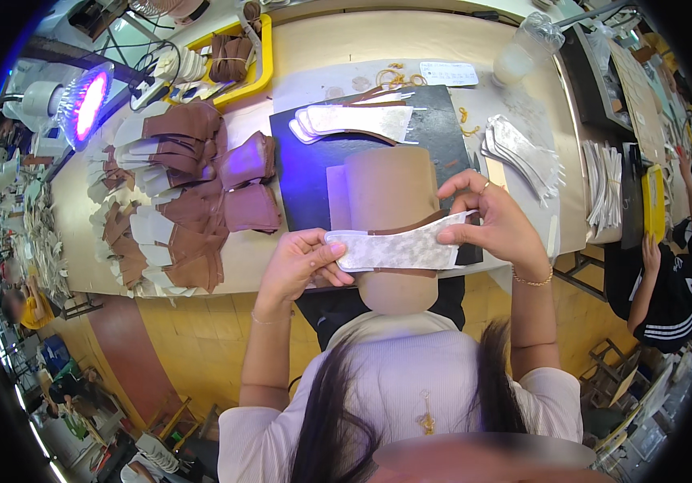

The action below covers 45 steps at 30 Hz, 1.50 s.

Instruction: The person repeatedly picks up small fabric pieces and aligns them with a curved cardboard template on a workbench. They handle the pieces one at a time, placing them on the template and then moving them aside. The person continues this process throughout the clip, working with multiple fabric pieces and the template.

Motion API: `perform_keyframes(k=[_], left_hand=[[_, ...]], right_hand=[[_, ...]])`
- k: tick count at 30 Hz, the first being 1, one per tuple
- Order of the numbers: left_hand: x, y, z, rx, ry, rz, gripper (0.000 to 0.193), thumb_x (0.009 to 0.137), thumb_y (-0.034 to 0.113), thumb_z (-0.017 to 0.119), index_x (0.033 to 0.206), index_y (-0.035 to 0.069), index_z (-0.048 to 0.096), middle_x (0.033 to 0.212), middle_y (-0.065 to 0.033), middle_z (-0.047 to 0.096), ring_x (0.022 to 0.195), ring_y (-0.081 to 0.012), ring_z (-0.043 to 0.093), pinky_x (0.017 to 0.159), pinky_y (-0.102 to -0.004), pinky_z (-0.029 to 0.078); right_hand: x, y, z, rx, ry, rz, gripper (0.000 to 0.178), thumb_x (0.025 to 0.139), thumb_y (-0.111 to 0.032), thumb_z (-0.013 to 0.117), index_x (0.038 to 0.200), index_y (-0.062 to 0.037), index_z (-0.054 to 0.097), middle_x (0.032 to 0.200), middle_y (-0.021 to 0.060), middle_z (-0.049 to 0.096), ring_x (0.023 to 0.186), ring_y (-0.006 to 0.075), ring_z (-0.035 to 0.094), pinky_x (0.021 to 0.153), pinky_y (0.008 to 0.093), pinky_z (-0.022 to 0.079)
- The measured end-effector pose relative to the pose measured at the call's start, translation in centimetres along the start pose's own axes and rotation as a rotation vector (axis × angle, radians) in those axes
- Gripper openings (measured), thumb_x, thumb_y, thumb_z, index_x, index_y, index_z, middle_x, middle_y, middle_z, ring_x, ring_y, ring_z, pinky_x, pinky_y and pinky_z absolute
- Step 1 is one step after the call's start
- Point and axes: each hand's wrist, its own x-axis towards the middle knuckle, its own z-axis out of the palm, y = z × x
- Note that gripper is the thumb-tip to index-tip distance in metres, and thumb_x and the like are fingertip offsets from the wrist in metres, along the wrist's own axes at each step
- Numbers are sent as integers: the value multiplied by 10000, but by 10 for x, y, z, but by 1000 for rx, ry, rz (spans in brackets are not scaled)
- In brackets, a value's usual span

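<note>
"where's the mottled white curved strip (400, 248)?"

"stretched over the tan rounded block (390, 185), brown showing along its edges; whether it touches the block, i can't tell."

"and the fingers?"

"left hand (304, 262), nine o'clock end: thumb on top, fingers beneath, closed on the strip. right hand (487, 221), three o'clock end: thumb flat on the face, closed on it too, forefinger lifted and bent. the fingertips behind are hidden."

"what's around, clocked from the strip?"

"the block sits on a black board (297, 185). a stack of white-faced curved pieces (354, 121) lies on the board at eleven, a fanned white set (519, 157) at two, brown bundles (189, 157) toward ten, a cloudy plastic jar (517, 60) at one."

"the room?"

"lit lamp (84, 105) at ten, someone in black (660, 298) at three, yellow floor tiles (265, 330) toward eight."
</note>
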Motion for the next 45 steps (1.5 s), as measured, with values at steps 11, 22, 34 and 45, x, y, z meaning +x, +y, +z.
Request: perform_keyframes(k=[11,22,34,45], left_hand=[[-5,-3,10,-127,7,67,158,947,114,662,953,-38,623,787,-141,703,613,-206,709,541,-288,587],[12,-15,8,-145,-75,105,145,936,119,684,930,-21,648,793,-115,702,619,-180,699,563,-285,590],[13,37,10,8,-116,244,220,964,186,655,992,-30,621,805,-149,695,612,-232,706,531,-311,589],[121,124,-21,1089,450,30,443,876,347,757,1062,-6,565,767,-143,656,613,-256,684,545,-313,540]], right_hand=[[-12,-12,24,-595,390,-468,666,761,-280,837,1330,-108,536,1138,89,618,1053,245,593,933,419,458],[-9,20,75,-854,-14,-703,774,905,-595,527,1499,-112,416,1528,151,420,1459,331,313,1204,493,176],[-28,88,56,282,292,-353,917,983,-671,299,1585,-82,-63,1646,179,101,1500,330,196,1201,443,182],[-37,67,1,-13,716,-410,664,1048,-513,384,1446,16,437,1387,177,553,1232,283,571,1063,415,406]])
